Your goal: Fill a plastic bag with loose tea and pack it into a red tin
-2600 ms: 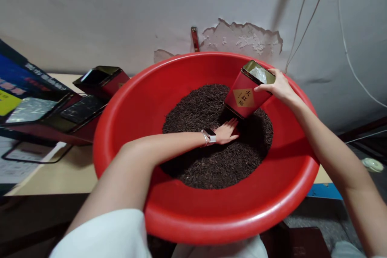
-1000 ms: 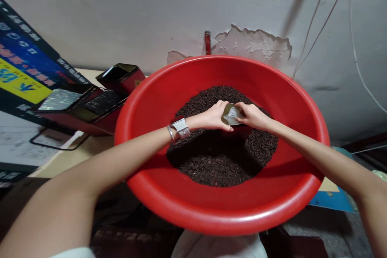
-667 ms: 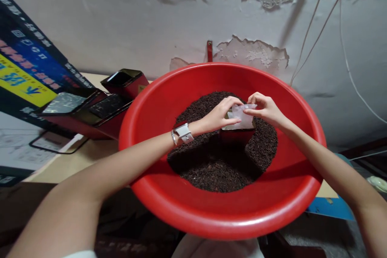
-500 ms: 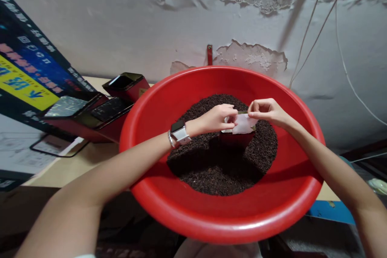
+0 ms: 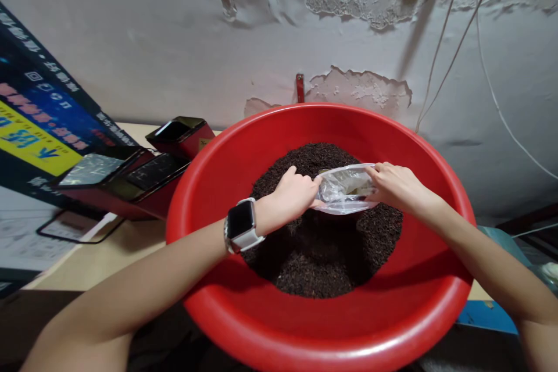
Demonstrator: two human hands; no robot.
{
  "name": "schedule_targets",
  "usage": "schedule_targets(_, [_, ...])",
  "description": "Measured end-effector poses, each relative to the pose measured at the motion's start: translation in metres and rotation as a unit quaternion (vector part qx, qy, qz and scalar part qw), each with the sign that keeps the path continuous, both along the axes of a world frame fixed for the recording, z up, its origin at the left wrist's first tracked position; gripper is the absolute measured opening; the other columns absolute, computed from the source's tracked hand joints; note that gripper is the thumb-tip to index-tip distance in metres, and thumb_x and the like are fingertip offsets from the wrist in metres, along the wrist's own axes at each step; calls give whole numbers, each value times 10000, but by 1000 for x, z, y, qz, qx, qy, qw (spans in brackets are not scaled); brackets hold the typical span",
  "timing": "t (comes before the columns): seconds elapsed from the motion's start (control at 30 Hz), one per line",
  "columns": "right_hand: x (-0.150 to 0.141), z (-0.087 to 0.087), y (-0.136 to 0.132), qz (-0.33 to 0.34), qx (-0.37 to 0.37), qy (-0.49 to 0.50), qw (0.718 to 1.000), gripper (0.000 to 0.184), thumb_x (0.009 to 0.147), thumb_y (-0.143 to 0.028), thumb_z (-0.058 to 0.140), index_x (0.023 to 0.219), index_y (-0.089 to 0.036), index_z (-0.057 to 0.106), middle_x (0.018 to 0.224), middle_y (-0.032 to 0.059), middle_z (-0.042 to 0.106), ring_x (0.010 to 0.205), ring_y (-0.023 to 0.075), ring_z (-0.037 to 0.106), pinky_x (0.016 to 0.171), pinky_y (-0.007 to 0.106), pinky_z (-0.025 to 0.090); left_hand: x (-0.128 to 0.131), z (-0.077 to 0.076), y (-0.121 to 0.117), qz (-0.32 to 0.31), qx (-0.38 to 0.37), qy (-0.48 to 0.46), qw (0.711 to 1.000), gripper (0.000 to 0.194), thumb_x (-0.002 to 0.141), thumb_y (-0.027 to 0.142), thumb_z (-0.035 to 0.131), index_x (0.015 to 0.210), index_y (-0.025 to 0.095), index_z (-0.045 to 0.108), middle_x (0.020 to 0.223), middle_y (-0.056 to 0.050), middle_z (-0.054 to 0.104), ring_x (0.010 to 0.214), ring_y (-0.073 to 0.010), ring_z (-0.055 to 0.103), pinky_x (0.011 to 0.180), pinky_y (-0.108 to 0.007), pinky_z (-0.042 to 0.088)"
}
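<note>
My left hand [image 5: 294,193], with a watch on its wrist, pinches the left edge of a clear plastic bag [image 5: 344,207]. Opposite it, my right hand [image 5: 397,187] grips the bag's right edge. The bag's mouth is spread wide between both hands. Beneath it, mostly in shadow, is a dark red box [image 5: 335,221] that the bag seems to line. The box stands among dark, loose, dry leaves [image 5: 314,273] that look like tea, inside a big red basin [image 5: 322,337].
Several dark red boxes with open tops [image 5: 181,131] stand left of the basin on a pale tabletop [image 5: 87,256]. A printed board [image 5: 39,110] leans behind them. Cables [image 5: 488,64] hang at the right along a peeling wall [image 5: 174,29].
The bag's mouth, folded flat and whitish before, is now pulled open. My hands have moved apart and slightly lower in view, each now holding one side of it.
</note>
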State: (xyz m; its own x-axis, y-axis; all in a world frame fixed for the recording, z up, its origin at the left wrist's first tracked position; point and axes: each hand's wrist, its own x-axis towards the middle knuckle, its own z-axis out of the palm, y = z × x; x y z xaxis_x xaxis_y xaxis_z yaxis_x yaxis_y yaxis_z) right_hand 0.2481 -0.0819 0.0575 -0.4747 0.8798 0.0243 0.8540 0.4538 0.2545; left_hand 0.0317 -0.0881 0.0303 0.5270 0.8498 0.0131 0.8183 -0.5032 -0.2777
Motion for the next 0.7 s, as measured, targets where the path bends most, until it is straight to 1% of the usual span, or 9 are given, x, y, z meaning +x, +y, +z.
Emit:
schedule_targets(0.1, [4,-11,8,-13,-20,23,999,618,658,-437,680,1145,-126,460,996,164,561,900,286,566,624,311,435,-1,-4,4,0,-10,-21,1000,740,767,544,525,1297,60,345,902,-172,645,847,-293,598,703,-354,372])
schedule_targets(0.23, [11,-31,32,-2,-110,63,992,759,592,-450,719,1204,-128,406,1104,182,511,969,313,547,727,367,456,-3,-11,17,-7,-40,-63,997,743,756,482,577,1330,105,291,1185,-189,516,1046,-292,510,756,-339,405])
schedule_targets(0.33, [17,-40,48,57,-134,143,979,851,569,-459,725,1259,-120,360,1178,186,481,1067,314,499,842,402,431,-10,-17,30,-12,-86,-124,988,824,726,510,592,1371,158,219,1240,-153,492,1095,-272,491,797,-318,416])
schedule_targets(0.4, [20,-40,55,98,-140,204,964,855,569,-464,720,1269,-125,364,1191,165,494,1104,288,478,900,395,406,-16,-20,37,-27,-114,-167,979,880,713,514,595,1398,192,147,1263,-124,494,1112,-257,493,840,-303,405])
schedule_targets(0.47, [21,-39,59,110,-150,257,948,851,551,-464,729,1257,-129,393,1186,142,516,1092,262,488,918,379,400,-20,-22,43,-32,-138,-191,971,918,708,491,598,1414,216,78,1244,-102,527,1085,-249,524,847,-290,402])
schedule_targets(0.53, [21,-37,61,94,-174,307,931,852,530,-455,743,1247,-135,414,1176,126,531,1042,238,518,886,359,426,-23,-24,48,-16,-158,-205,966,938,693,453,610,1418,233,56,1195,-85,573,1032,-252,563,822,-288,415])
schedule_targets(0.6, [20,-38,63,55,-215,365,904,836,538,-464,739,1245,-155,418,1138,108,552,923,204,564,775,330,477,-25,-27,53,-4,-173,-236,956,945,667,415,627,1417,254,75,1190,-67,584,1016,-253,576,821,-293,422])
schedule_targets(0.67, [18,-43,65,0,-263,438,860,723,625,-512,668,1215,-169,431,1008,83,591,731,151,578,601,287,486,-27,-30,57,-12,-188,-289,939,954,634,374,649,1412,276,105,1244,-44,549,1066,-246,551,871,-303,408])
schedule_targets(0.7, [17,-47,67,-30,-285,478,831,626,684,-539,604,1162,-161,460,897,63,599,630,124,554,520,262,458,-28,-32,59,-18,-197,-315,928,959,617,354,658,1409,283,122,1268,-34,530,1092,-242,535,897,-308,397])
